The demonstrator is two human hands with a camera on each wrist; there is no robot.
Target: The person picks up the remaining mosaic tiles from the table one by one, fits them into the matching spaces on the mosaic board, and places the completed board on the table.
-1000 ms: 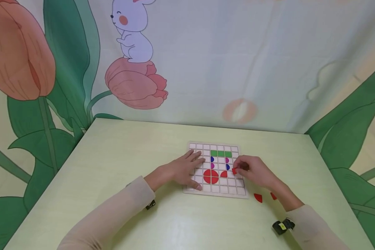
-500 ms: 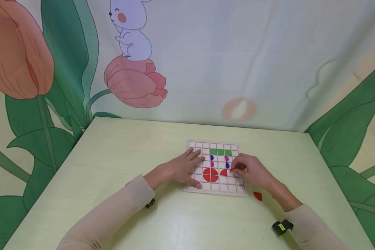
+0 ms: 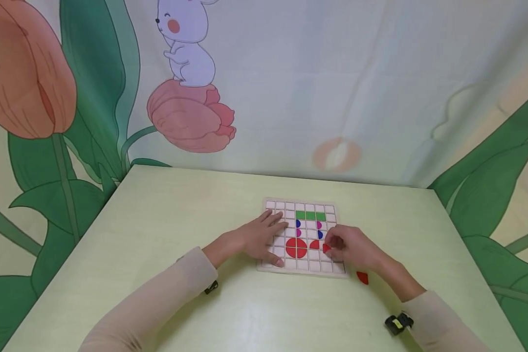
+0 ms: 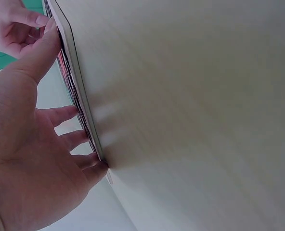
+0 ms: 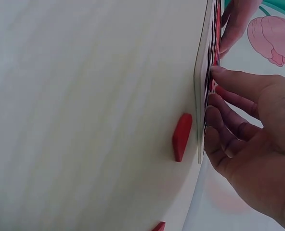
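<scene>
A white gridded board (image 3: 303,265) with a pale wooden rim lies on the table. My left hand (image 3: 260,239) rests on its left side with fingers spread and straight. At the right side, my right hand (image 3: 354,248) pinches a red piece (image 3: 326,249) between thumb and fingertips, at the board's surface. Just left of it lies a red quarter-circle piece (image 3: 314,244). Further left, red pieces form a full circle (image 3: 296,248). Whether the pinched piece lies flat in a cell is hidden by the fingers.
Green squares (image 3: 310,215) and small blue and magenta half-circles (image 3: 319,225) sit higher on the board. On the table right of the board lies a loose red quarter piece (image 3: 362,278). The right wrist view shows another red piece (image 5: 158,226) at its bottom edge.
My right hand has carried the red piece slightly left, then toward the board's near side, beside the red quarter-circle. The second loose red piece is now hidden in the head view. My left hand stays put.
</scene>
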